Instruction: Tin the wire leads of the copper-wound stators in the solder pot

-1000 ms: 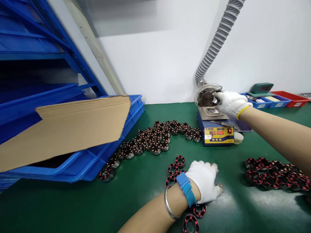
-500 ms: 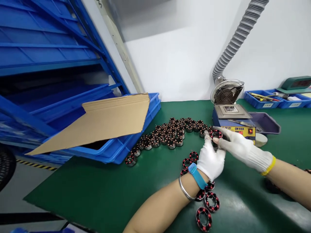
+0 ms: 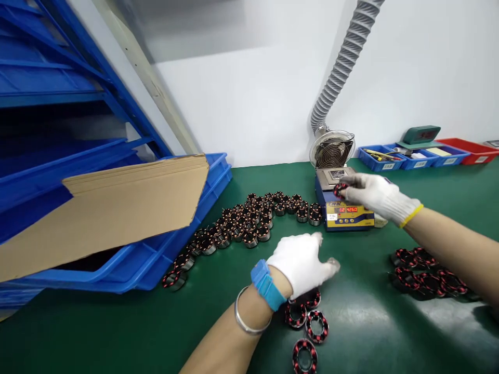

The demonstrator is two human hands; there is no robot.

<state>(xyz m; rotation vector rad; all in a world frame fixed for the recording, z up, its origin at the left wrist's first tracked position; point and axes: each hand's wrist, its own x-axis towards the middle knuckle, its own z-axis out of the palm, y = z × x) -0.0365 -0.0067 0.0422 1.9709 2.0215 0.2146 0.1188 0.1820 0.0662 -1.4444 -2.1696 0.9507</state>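
My gloved right hand [image 3: 368, 195] pinches a small ring-shaped motor stator [image 3: 340, 190] with red and black segments. It is held at the top of a blue and yellow solder pot [image 3: 338, 175] with red lit digits. My left hand [image 3: 302, 264], in a white glove, is stretched out above the green tabletop with thumb and fingers apart and nothing between them. Partly under and below it lie several red-and-black stators [image 3: 317, 326], seen from above. A large group of copper-wound stators [image 3: 249, 218] stands to the left of the solder pot.
A blue crate [image 3: 163, 259] with a cardboard sheet [image 3: 144, 202] over it stands at the left. More stators [image 3: 429, 272] lie below my right forearm. Behind the pot are a round fan guard [image 3: 333, 150], a ribbed duct [image 3: 345, 62], small blue bins [image 3: 382, 161] and a red bin [image 3: 470, 148].
My hands were together at a stator and are now apart. The right hand has carried the stator up to the solder pot; the left has let go and opened. The view has turned right.
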